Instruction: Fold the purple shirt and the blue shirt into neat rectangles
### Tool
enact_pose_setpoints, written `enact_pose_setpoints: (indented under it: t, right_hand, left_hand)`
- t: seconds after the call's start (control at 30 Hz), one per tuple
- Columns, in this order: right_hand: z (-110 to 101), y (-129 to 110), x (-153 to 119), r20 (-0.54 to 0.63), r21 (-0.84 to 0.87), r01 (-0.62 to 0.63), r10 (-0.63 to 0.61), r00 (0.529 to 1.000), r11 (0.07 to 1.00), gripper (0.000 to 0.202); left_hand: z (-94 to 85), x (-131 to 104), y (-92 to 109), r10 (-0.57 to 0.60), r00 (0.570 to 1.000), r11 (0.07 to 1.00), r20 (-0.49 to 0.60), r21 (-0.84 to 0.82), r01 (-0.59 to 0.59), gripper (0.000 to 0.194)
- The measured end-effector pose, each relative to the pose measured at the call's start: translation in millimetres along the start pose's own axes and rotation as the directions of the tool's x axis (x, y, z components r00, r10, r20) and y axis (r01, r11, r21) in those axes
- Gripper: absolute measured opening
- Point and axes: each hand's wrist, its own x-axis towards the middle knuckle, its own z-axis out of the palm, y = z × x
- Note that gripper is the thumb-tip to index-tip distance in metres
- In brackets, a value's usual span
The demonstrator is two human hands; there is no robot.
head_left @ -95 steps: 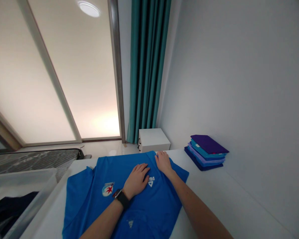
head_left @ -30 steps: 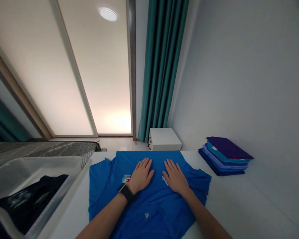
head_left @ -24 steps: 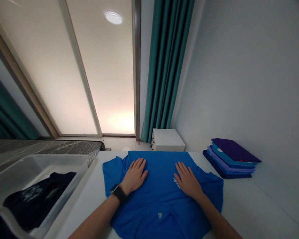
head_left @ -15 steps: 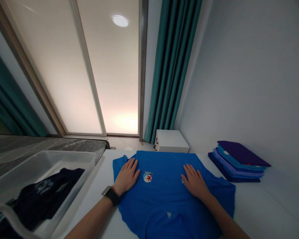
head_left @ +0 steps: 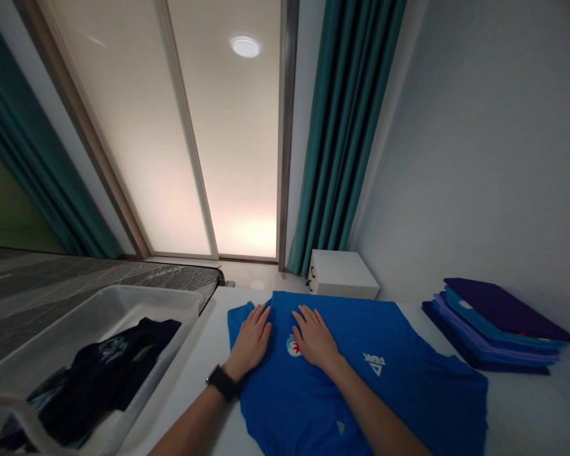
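A blue T-shirt [head_left: 351, 323] lies spread on the white table [head_left: 190, 361], its collar toward me. A white PEAK logo shows on its right part, and a round badge with a red star on its left part. My left hand [head_left: 253, 339] rests flat on the shirt's left edge by a sleeve, fingers stretched out; a dark watch is on that wrist. Beside it, my right hand [head_left: 315, 337] lies flat with fingers extended, partly covering the badge. Neither hand grips the cloth.
On the left stands a translucent plastic bin [head_left: 190, 310] holding dark clothes [head_left: 118, 361]. A stack of folded clothes [head_left: 503, 316] in purple and blue sits at the right by the wall. Beyond the table are a white cabinet [head_left: 344, 269] and a teal curtain [head_left: 351, 126].
My right hand has slid left across the shirt, from the PEAK logo to the badge, uncovering the logo. My left hand stays on the left edge. The view has turned slightly left.
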Motion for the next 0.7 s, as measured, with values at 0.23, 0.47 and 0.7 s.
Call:
enact_pose_setpoints:
  t: [0.23, 0.47, 0.7]
  right_hand:
    - [1.3, 2.7, -3.3, 0.004, 0.01, 0.004, -0.004, 1.0, 1.0, 0.049]
    - [2.2, 3.0, -3.1, -0.021, 0.032, 0.011, -0.01, 1.0, 0.999, 0.048]
    - [2.2, 4.4, -3.6, -0.048, 0.063, 0.009, -0.006, 0.999, 0.998, 0.046]
  left_hand:
    - [-18.9, 34.1, 0.1, -0.032, 0.999, 0.978, 0.037, 0.209, 0.024, 0.045]
    - [-16.7, 75.9, 21.0, -0.039, 0.985, 0.98, 0.17, 0.198, 0.004, 0.039]
    - [-43.7, 93.2, 16.8, -0.117, 0.993, 0.985, 0.008, 0.128, 0.115, 0.042]
